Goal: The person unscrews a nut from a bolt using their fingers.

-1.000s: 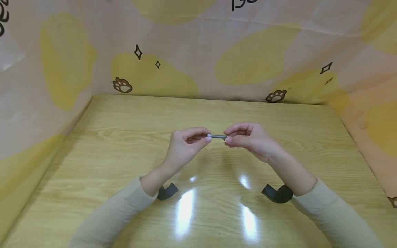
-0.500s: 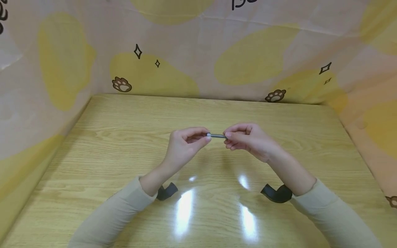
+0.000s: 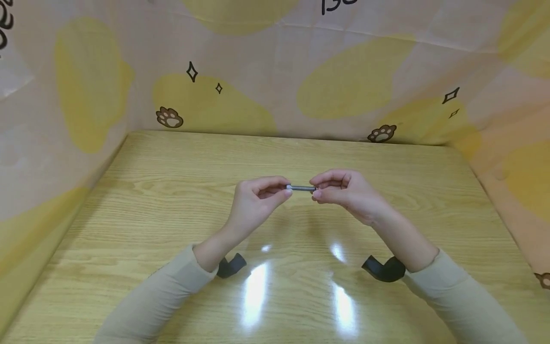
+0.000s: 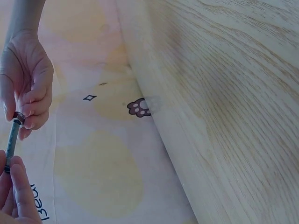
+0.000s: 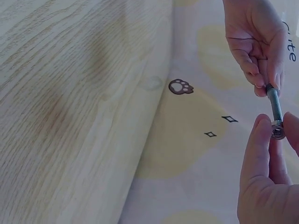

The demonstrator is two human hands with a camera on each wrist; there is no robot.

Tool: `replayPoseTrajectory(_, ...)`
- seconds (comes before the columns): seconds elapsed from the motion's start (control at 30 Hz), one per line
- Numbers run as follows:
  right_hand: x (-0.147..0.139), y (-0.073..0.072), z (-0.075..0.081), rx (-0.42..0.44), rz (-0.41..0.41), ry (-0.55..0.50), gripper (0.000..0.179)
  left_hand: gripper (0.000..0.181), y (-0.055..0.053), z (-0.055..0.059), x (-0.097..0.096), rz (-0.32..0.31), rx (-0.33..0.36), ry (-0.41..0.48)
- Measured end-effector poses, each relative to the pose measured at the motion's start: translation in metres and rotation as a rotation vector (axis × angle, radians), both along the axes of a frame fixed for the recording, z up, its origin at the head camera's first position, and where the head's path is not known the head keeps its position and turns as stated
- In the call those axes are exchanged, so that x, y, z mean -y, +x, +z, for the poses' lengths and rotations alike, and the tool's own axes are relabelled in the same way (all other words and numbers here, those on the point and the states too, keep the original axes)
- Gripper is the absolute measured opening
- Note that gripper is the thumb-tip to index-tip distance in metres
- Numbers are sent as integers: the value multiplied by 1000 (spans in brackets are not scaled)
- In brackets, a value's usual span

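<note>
A bolt (image 3: 302,188) is held level above the table between the two hands. My left hand (image 3: 254,203) pinches its head end between thumb and fingers; in the left wrist view the dark bolt head (image 4: 7,169) shows there. At the opposite end sits a shiny hex nut (image 4: 19,118) on the threads. My right hand (image 3: 350,195) has its thumb and index finger at either side of the nut, as the right wrist view shows. The grey threaded shank (image 5: 275,106) is bare between the hands.
The wooden table (image 3: 150,215) lies beneath both hands, with bright reflections near the front. A patterned cloth (image 3: 266,62) stands round its back and sides. Black straps (image 3: 384,268) hang at the wrists.
My right thumb slides up across the nut end half a second ago, then comes back down, with the fingers shifting against it. The left hand and the bolt stay in place.
</note>
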State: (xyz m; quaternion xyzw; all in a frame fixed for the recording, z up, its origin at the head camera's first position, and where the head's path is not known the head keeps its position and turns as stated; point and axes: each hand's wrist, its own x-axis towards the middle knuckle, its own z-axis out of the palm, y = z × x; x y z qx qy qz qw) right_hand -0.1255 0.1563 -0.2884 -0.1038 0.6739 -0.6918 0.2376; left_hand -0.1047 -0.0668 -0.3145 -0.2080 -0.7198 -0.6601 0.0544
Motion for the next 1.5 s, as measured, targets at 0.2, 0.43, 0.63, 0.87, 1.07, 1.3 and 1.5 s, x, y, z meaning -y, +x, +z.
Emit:
replayPoseTrajectory(0.2,-2,0,0,1,1,-20,23,16,1,2,0,-1,-2,-1)
replayPoseTrajectory(0.43,-6,1,-3,34,2,-55,22,16,1,1,0,6,-5,-4)
replayPoseTrajectory(0.63,-8,0,-5,57,5,-83,23,15,0,-1,0,10,-2,-6)
replayPoseTrajectory(0.87,-10,-3,-7,66,20,-117,26,16,-1,-2,0,15,6,-4)
replayPoseTrajectory(1.07,-11,-3,-7,68,14,-109,25,16,-3,-2,1,19,-8,-10)
replayPoseTrajectory(1.3,-12,-4,-8,62,9,-109,28,16,-3,-2,1,30,7,-17)
replayPoseTrajectory(1.5,-13,-6,-10,61,-4,-104,30,14,-5,-3,1,38,0,-32)
